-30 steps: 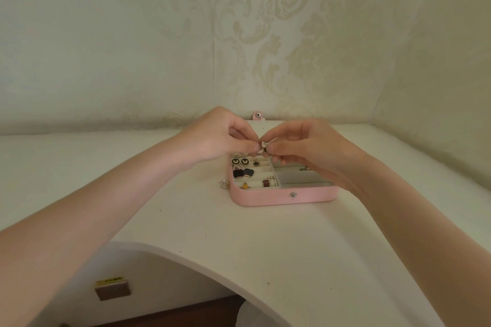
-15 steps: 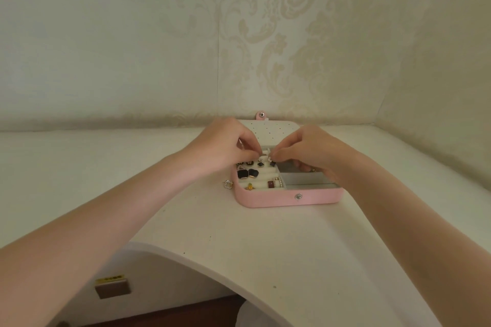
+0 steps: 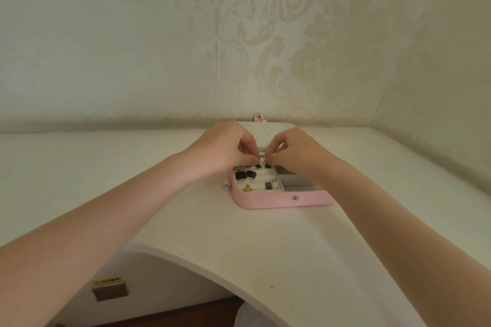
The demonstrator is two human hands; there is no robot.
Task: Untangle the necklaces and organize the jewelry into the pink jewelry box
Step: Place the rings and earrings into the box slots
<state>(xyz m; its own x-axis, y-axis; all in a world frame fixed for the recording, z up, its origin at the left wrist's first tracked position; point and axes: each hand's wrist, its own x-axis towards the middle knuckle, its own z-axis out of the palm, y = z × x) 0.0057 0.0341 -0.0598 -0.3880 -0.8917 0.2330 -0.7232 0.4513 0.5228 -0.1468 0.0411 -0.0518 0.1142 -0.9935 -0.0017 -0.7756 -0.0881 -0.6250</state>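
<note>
Both hands lower now, left hand (image 3: 225, 148) and right hand (image 3: 295, 152) fingers pinching a small earring (image 3: 262, 161) over the pink jewelry box (image 3: 268, 200).

My pink jewelry box (image 3: 268, 200) with its silver snap (image 3: 295, 197) and cream lining holds black earrings (image 3: 245, 175), a yellow charm (image 3: 247, 188) and a dark red ring (image 3: 268, 185), on the speckled white table (image 3: 239, 241) before pale wallpaper (image 3: 265, 42) patterned with beige floral scrolls.

Both bare forearms extended forward, left hand (image 3: 225, 150) and right hand (image 3: 293, 152) brought together, fingertips pinched, nearly touching
</note>
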